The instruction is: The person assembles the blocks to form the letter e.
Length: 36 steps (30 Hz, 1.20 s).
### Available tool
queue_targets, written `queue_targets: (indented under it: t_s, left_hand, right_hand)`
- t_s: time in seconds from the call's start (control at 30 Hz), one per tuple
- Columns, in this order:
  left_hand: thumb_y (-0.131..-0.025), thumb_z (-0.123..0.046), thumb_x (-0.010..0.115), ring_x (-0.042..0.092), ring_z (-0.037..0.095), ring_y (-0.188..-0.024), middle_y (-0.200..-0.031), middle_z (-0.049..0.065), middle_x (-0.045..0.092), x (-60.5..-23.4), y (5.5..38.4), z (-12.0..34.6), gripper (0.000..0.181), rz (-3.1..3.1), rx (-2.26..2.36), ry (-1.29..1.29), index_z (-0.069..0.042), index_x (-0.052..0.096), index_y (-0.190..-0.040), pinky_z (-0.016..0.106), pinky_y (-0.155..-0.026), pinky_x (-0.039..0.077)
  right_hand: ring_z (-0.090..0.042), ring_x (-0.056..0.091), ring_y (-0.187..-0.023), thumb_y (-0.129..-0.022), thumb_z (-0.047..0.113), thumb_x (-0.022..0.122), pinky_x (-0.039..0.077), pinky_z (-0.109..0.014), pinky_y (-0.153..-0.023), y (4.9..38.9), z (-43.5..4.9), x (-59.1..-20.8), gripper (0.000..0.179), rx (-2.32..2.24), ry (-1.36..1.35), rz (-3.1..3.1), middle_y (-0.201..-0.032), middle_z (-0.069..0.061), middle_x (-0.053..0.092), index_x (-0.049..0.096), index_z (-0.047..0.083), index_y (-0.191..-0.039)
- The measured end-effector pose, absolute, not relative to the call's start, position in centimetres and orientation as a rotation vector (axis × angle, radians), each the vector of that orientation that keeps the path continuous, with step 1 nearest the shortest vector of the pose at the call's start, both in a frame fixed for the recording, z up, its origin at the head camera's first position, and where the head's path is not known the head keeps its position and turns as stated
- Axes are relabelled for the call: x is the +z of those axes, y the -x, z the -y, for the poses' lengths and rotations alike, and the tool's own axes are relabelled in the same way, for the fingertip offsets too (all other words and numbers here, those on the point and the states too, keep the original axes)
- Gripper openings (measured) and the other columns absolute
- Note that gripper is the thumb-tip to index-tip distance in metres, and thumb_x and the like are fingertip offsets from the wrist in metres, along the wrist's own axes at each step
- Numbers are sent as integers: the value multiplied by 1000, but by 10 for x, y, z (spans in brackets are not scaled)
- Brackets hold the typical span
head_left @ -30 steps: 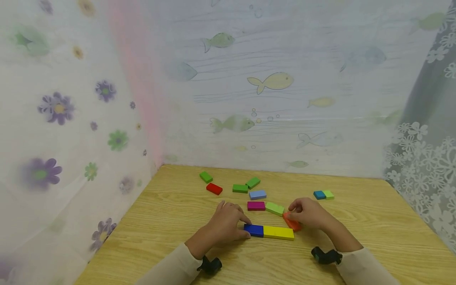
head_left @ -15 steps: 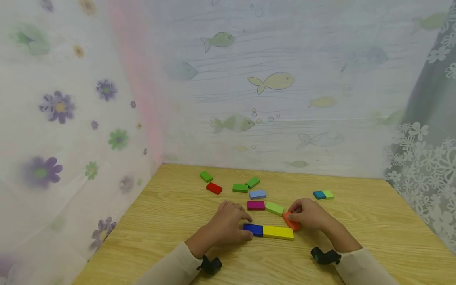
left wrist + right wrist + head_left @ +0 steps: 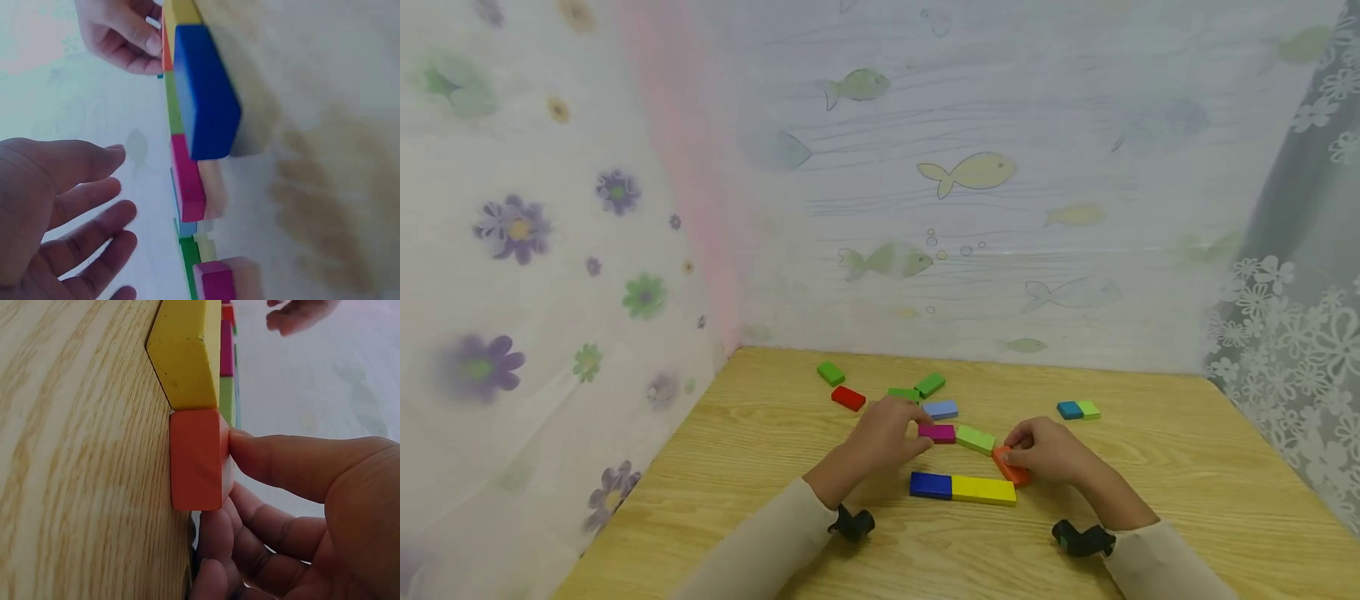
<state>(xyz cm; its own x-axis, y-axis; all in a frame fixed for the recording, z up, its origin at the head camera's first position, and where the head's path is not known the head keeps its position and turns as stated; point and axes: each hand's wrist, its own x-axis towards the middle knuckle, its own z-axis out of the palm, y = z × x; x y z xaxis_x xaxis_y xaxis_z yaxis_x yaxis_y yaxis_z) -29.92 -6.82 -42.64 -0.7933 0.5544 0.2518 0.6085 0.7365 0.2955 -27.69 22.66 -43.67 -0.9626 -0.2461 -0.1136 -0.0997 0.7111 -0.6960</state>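
My right hand (image 3: 1051, 452) pinches an orange block (image 3: 197, 460) between thumb and fingers as it lies slanted on the table. In the right wrist view, one end of it meets the end of the yellow strip (image 3: 186, 356). In the head view, a dark blue block (image 3: 930, 486) joins that strip's left end. My left hand (image 3: 886, 440) is over the left end of a magenta block (image 3: 942, 434), thumb and fingers spread. The left wrist view shows those fingers apart from the blocks. A lime block (image 3: 975, 440) lies between magenta and orange.
Behind lie a light blue block (image 3: 942, 409), a red block (image 3: 848, 398) and several green ones, one partly hidden by my left hand. A teal block (image 3: 1070, 410) touches a small lime block (image 3: 1089, 410) at right. Patterned curtains (image 3: 970, 308) border the wooden table (image 3: 760, 467).
My left hand has left the dark blue block and moved up and away to the magenta block. The right hand stays at the orange block, which keeps its place.
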Motion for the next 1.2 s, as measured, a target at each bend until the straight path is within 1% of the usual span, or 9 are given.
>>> queue_targets:
  t_s: [0.13,0.23,0.37,0.5,0.73,1.03,1.2]
  left_hand:
    - [-95,-31,77,66,17,-103,-114,0,74,-419,312,62,33,2860,-758,887,-14,76,-123,30,-87,55]
    - [-94,-29,78,63,14,-97,-109,0,72,-416,324,58,36,2910,-887,808,-13,75,-126,27,-83,55]
    - [-93,-26,80,63,13,-94,-105,-1,72,-417,340,53,38,2934,-983,737,-10,74,-127,29,-82,57]
    - [-93,-26,80,65,16,-100,-111,2,73,-421,354,49,40,2941,-1048,702,-8,74,-127,33,-89,57]
    - [-92,-26,80,65,19,-108,-117,3,73,-425,368,43,40,2949,-1156,603,-10,74,-129,37,-99,55]
    - [-89,-26,84,66,20,-108,-116,4,73,-433,375,40,42,2936,-1164,554,-7,75,-125,39,-99,56]
    - [-86,-27,87,65,17,-102,-110,0,73,-438,375,38,40,2937,-1132,526,-9,77,-120,36,-95,56]
  right_hand:
    - [-19,58,-79,-93,18,78,53,-32,-67,277,-227,-436,22,-1089,275,-2727,-92,-6,67,71,2,-106]
    - [-18,58,-78,-93,19,78,53,-32,-67,277,-227,-437,22,-1093,272,-2728,-92,-5,67,71,2,-106]
    - [-18,58,-79,-93,18,78,54,-32,-68,278,-227,-438,21,-1099,275,-2722,-92,-5,67,72,2,-105]
    - [-18,59,-80,-93,18,78,55,-31,-69,279,-228,-439,21,-1105,279,-2718,-92,-5,68,71,2,-105]
    - [-18,60,-80,-93,17,77,55,-31,-69,278,-228,-439,21,-1121,290,-2712,-93,-5,68,71,1,-105]
    - [-17,60,-79,-94,17,77,55,-31,-67,278,-228,-439,20,-1126,314,-2717,-93,-5,68,72,1,-105]
    - [-17,59,-80,-93,17,77,55,-31,-68,277,-229,-440,20,-1123,301,-2716,-93,-5,68,72,1,-105]
